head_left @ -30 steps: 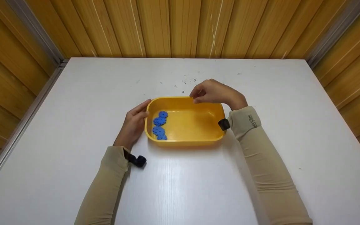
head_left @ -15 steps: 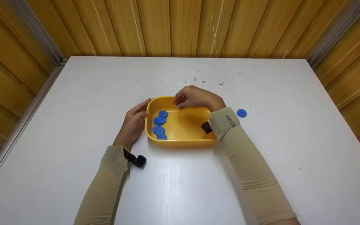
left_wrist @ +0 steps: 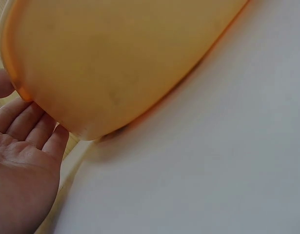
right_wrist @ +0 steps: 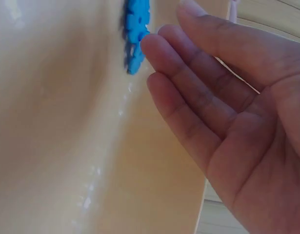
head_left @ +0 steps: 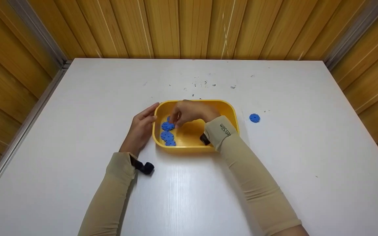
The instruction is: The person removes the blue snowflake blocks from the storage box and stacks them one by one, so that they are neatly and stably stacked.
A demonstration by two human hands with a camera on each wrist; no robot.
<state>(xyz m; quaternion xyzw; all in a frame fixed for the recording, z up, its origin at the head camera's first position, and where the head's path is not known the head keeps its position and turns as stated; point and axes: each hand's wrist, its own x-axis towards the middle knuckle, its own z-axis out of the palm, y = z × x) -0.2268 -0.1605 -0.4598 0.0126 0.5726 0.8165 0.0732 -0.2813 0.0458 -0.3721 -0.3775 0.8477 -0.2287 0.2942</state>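
A yellow plastic bin (head_left: pixel 195 149) stands mid-table, with several round blue notched discs (head_left: pixel 167 135) along its left inner wall. My left hand (head_left: pixel 139 129) holds the bin's left rim, thumb over the edge and fingers against the outside; the left wrist view shows the fingers (left_wrist: pixel 28 122) under the rim. Inside the bin, my right hand (head_left: pixel 192 111) reaches down to the discs at the far left and partly covers one. In the right wrist view its fingertips are beside a blue disc (right_wrist: pixel 136 29), the thumb apart from them; no disc shows between thumb and fingers.
One blue disc (head_left: pixel 254 118) lies on the white table (head_left: pixel 294 147) to the right of the bin. Dark specks mark the tabletop behind the bin. Wood-patterned panels (head_left: pixel 192 29) enclose the back and sides.
My right hand has moved left and down, from above the bin's far right rim to the discs inside. The lone disc on the table came into sight. My left hand stays on the rim.
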